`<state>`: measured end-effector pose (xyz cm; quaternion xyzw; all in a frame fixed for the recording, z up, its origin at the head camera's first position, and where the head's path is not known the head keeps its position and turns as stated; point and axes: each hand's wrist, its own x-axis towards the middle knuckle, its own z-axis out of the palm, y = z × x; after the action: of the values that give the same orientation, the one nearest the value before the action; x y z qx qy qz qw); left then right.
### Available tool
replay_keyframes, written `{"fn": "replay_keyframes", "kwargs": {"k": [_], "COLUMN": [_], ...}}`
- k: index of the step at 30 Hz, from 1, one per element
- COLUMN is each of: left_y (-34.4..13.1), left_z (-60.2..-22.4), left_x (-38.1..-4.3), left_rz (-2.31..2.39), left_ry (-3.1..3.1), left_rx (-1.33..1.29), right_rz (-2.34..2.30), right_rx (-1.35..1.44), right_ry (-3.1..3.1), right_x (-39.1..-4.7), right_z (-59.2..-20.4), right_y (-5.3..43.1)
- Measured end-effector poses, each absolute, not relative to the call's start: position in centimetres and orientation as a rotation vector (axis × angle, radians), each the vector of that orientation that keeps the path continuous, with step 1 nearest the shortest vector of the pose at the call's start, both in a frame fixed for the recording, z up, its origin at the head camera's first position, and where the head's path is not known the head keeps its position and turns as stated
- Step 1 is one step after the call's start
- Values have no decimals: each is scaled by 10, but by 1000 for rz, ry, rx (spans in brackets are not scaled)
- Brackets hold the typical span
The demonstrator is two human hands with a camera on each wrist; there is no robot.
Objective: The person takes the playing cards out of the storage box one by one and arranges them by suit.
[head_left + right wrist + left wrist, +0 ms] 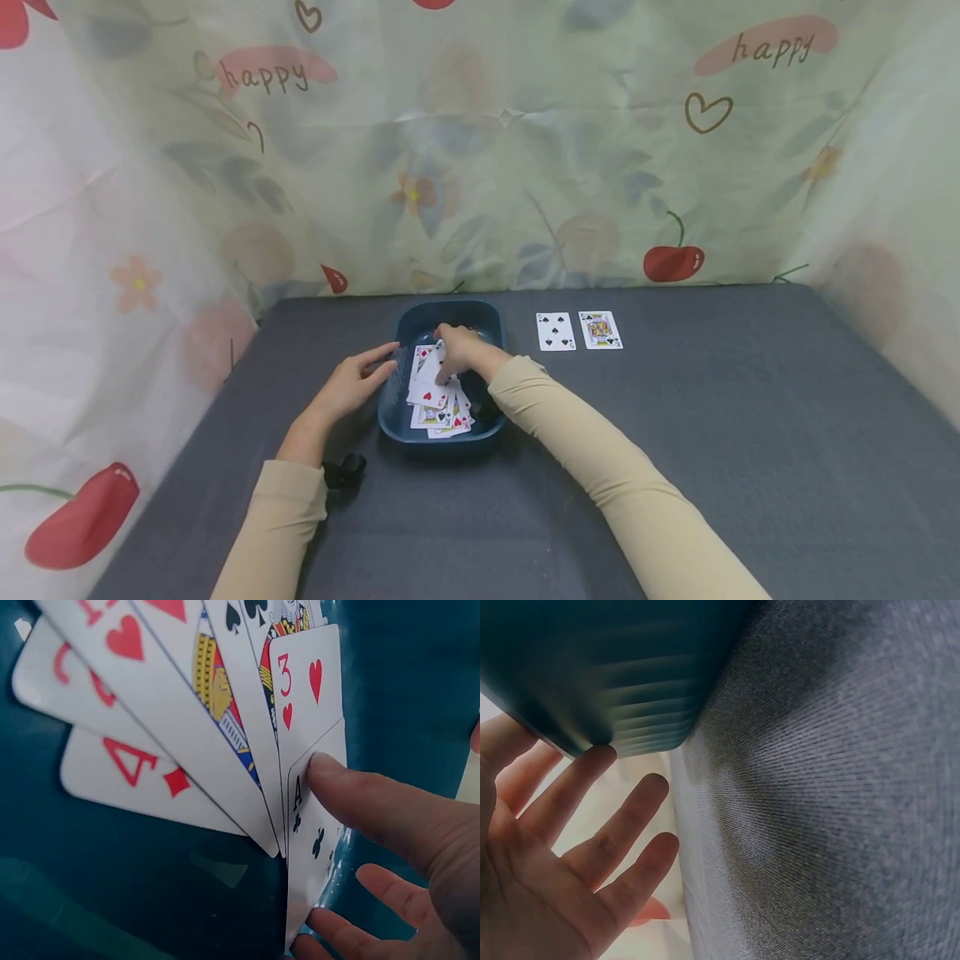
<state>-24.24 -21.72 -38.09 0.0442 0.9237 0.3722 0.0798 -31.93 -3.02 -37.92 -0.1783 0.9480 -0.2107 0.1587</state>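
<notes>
My right hand (pixel 461 348) reaches into a dark blue plastic bin (pixel 390 421). In the right wrist view, its thumb (pixel 360 784) lies on the face of an ace of clubs (pixel 315 840), with fingertips at the card's lower edge, pinching it. A three of hearts (pixel 307 682) lies partly under that card, beside a fanned pile of playing cards (pixel 442 417) in the bin, among them an ace of diamonds (pixel 150 780). At the bin's left side, my left hand (pixel 348 383) has its fingers spread, one fingertip right at the outer wall in the left wrist view.
Two face-up cards, a black five (pixel 556 332) and a black king (pixel 600 330), lie side by side on the dark grey tablecloth (pixel 712 433), right of the bin. A patterned curtain (pixel 487 167) hangs behind the table. A black wrist camera (pixel 347 472) sits on my left wrist.
</notes>
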Motion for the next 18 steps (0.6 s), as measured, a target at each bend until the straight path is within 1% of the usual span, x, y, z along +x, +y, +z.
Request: {"fn": "replay_keyframes", "kwargs": {"k": [5, 9, 18], "left_y": [-217, -217, -218], "left_z": [-379, -378, -380], "left_x": [-241, -240, -243], "left_rz": [1117, 1125, 1105], "left_ry": [2752, 2741, 2763], "left_rx": [120, 114, 161], "right_rz": [-640, -762, -977], "right_rx": [-483, -468, -605], "right_ry": [2729, 2737, 2694], "right_x": [-318, -317, -320], "right_z": [-379, -378, -365], "right_y": [-30, -30, -26]}}
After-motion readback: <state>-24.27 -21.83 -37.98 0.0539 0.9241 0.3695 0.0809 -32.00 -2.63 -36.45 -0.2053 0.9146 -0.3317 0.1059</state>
